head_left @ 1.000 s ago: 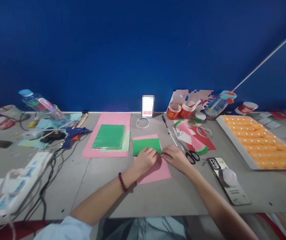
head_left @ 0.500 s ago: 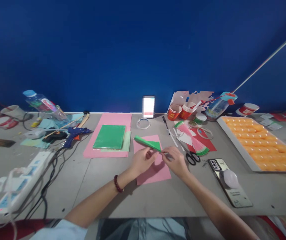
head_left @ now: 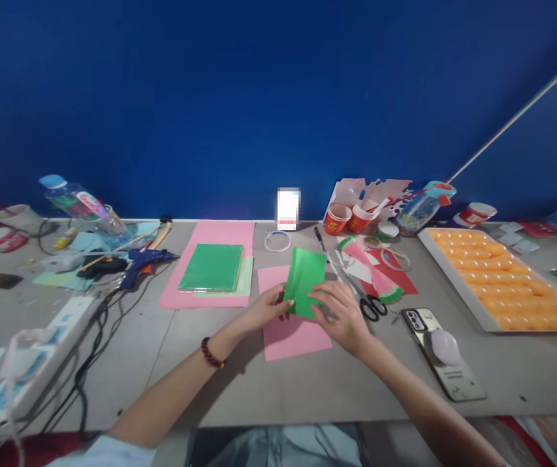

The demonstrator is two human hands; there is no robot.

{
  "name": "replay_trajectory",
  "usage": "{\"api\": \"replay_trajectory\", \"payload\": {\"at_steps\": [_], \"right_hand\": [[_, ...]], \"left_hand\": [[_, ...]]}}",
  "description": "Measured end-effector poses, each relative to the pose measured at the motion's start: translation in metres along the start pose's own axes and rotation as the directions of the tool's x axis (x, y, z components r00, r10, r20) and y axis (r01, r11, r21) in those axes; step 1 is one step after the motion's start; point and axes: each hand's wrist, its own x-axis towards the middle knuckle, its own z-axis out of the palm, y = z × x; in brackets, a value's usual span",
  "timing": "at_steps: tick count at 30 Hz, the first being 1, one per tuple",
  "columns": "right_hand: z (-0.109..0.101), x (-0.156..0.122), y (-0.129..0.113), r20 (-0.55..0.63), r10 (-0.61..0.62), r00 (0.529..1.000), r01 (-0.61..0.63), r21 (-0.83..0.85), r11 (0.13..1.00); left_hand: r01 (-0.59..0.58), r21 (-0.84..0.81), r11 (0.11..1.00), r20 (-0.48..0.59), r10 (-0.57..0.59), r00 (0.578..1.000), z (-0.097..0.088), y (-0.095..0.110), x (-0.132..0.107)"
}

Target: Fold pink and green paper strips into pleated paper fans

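Observation:
A small folded piece of green paper [head_left: 306,275] is held up, its broad face toward me and creases running lengthwise. My left hand [head_left: 269,307] pinches its lower left edge between thumb and fingers. On the lower right side, my right hand [head_left: 341,316] grips the same paper, fingers lying across its front. Beneath both hands a pink paper sheet [head_left: 295,344] lies flat on the table. Black-handled scissors [head_left: 372,307] rest just right of my right hand, near a pink and green pleated paper strip [head_left: 371,269].
Left of centre, a green paper pack [head_left: 211,267] lies on larger pink paper [head_left: 176,295]. Further left are a blue glue gun [head_left: 145,263] and a power strip [head_left: 39,363] with cables. To the right are a phone [head_left: 446,360], red paper cups [head_left: 337,219] and an orange-filled tray [head_left: 454,285].
The green paper has turned from a narrow, slanted edge-on strip to upright with its broad face showing. My right hand has shifted onto its face; my left hand has moved slightly left.

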Motion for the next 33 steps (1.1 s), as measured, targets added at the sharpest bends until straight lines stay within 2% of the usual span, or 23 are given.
{"api": "replay_trajectory", "payload": {"at_steps": [3,6,9,12,15,17,22,25,28,33], "right_hand": [[-0.012,0.011,-0.003,0.052,-0.007,0.999,0.007,0.004,1.000],[-0.016,0.026,-0.009,0.207,0.016,0.978,-0.031,0.070,0.997],[-0.012,0.042,-0.013,0.440,0.022,0.898,-0.116,0.188,0.975],[-0.005,0.054,-0.011,0.582,0.141,0.801,-0.324,0.223,0.919],[0.002,0.059,-0.006,0.620,0.255,0.742,-0.473,0.214,0.855],[0.006,0.058,-0.002,0.638,0.279,0.718,-0.522,0.228,0.822],[0.013,0.055,0.004,0.642,0.278,0.715,-0.550,0.269,0.791],[0.016,0.056,0.007,0.627,0.294,0.721,-0.554,0.267,0.789],[0.020,0.058,0.009,0.613,0.298,0.732,-0.551,0.274,0.788],[0.025,0.058,0.008,0.606,0.319,0.729,-0.567,0.273,0.777]], "left_hand": [[-0.059,0.182,0.982,0.080,0.045,0.996,-0.008,0.015,-0.010],[-0.124,0.359,0.925,0.145,0.076,0.987,-0.010,0.031,-0.019],[-0.108,0.436,0.894,0.167,0.038,0.985,-0.010,0.038,-0.023],[-0.073,0.450,0.890,0.135,0.013,0.991,-0.012,0.035,-0.023],[-0.040,0.342,0.939,0.054,0.023,0.998,-0.015,0.028,-0.023],[-0.022,0.210,0.977,-0.011,0.025,1.000,-0.017,0.022,-0.024],[0.011,-0.009,1.000,-0.167,-0.012,0.986,-0.017,0.007,-0.026],[-0.021,-0.060,0.998,-0.299,0.002,0.954,-0.013,0.000,-0.026],[-0.087,-0.088,0.992,-0.435,0.040,0.900,-0.009,-0.002,-0.025],[-0.093,-0.132,0.987,-0.545,0.006,0.838,-0.006,-0.003,-0.025]]}}
